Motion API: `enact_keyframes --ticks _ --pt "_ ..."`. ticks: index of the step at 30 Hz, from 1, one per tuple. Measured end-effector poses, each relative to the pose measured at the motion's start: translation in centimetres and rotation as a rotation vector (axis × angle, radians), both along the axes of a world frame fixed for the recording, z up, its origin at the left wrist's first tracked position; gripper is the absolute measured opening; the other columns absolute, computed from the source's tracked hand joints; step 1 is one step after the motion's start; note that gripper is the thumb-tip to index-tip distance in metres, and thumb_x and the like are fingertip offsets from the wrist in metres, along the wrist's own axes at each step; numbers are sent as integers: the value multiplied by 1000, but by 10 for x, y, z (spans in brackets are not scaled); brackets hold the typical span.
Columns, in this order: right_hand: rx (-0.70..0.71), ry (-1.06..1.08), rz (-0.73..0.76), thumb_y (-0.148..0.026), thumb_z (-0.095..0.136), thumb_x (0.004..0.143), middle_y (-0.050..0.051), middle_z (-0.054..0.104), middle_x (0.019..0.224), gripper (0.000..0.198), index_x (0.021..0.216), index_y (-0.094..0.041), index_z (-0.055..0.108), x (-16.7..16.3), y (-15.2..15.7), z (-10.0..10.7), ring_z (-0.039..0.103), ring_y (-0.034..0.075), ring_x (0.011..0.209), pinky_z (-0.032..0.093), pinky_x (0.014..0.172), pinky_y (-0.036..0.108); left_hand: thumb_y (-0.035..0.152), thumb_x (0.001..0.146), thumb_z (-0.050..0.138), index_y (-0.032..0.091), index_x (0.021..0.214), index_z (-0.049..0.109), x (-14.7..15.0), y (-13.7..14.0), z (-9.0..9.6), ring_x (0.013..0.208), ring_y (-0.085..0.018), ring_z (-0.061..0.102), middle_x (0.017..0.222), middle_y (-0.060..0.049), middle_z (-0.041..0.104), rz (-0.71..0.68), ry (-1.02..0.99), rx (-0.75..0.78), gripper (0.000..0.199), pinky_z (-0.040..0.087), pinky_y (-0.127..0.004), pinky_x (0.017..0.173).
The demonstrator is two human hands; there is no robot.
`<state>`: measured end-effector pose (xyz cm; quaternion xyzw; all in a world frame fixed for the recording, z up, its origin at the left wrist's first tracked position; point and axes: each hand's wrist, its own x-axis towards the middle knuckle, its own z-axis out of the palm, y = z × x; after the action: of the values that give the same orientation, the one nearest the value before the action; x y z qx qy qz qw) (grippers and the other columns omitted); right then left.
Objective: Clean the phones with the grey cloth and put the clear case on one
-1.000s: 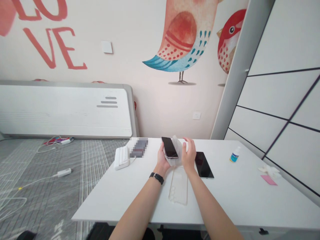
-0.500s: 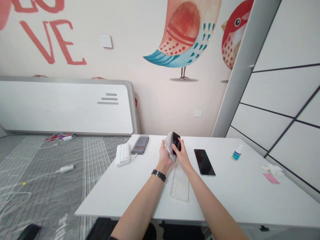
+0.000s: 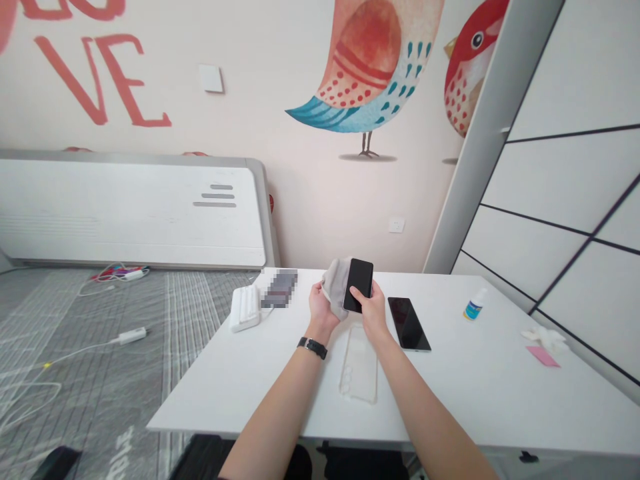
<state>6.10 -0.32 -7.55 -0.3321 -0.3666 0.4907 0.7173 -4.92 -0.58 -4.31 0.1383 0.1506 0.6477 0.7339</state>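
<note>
In my right hand (image 3: pixel 375 313) is a black smartphone (image 3: pixel 360 283), its dark screen turned toward me and my thumb lying across its lower part. My left hand (image 3: pixel 323 308) holds a grey cloth (image 3: pixel 337 283) just left of the phone; the cloth's right side meets or passes behind the phone's edge. Below both hands, a clear phone case (image 3: pixel 359 373) lies flat on the white table (image 3: pixel 450 393). Right of my right hand rests a larger black tablet (image 3: pixel 409 325) with its screen up.
A white power strip (image 3: pixel 245 308) and a pixelated dark item (image 3: pixel 280 289) sit at the table's left. To the right stand a small spray bottle (image 3: pixel 475 305), crumpled white tissue (image 3: pixel 547 339) and a pink slip (image 3: pixel 543 356). A white charger (image 3: pixel 133 335) with cable lies on the grey bed at left.
The phone has turned to face me more fully and moved slightly right with my right hand. My left hand and the cloth have shifted a little left, away from the phone's face.
</note>
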Motion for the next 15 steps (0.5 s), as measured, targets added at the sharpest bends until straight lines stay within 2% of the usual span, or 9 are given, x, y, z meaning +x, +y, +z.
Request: enact_keyframes --ticks 5,8,10,12,15 --pt "-19 223 125 -33 70 100 9 69 125 32 127 -16 65 3 -4 13 71 23 106 61 91 45 54 100 61 18 135 62 -11 -1 6 124 -29 64 139 -13 64 27 23 54 50 50 -55 107" --pt "-16 336 180 -29 71 98 6 73 126 36 132 -23 63 10 -4 21 73 23 111 60 96 44 63 102 50 19 140 60 -27 -3 13 132 -31 60 143 -14 63 76 84 80 58 42 -59 114" --pt "-38 375 227 -36 68 99 2 78 120 32 130 -28 65 14 -4 23 75 21 108 61 94 40 67 104 36 23 142 60 -35 -4 19 137 -31 57 145 -13 63 119 147 108 63 38 -60 118" --pt "-73 389 292 -52 59 102 3 81 110 34 123 -27 70 14 -4 23 78 22 100 62 90 38 70 104 30 26 143 60 -37 -4 25 139 -30 55 146 -12 63 161 233 146 66 37 -59 119" --pt "-106 376 398 -64 46 103 9 82 101 52 110 -21 75 5 -9 20 78 25 98 62 91 42 65 102 49 23 138 61 -22 -7 29 133 -31 59 145 -12 62 198 432 186 57 44 -58 113"
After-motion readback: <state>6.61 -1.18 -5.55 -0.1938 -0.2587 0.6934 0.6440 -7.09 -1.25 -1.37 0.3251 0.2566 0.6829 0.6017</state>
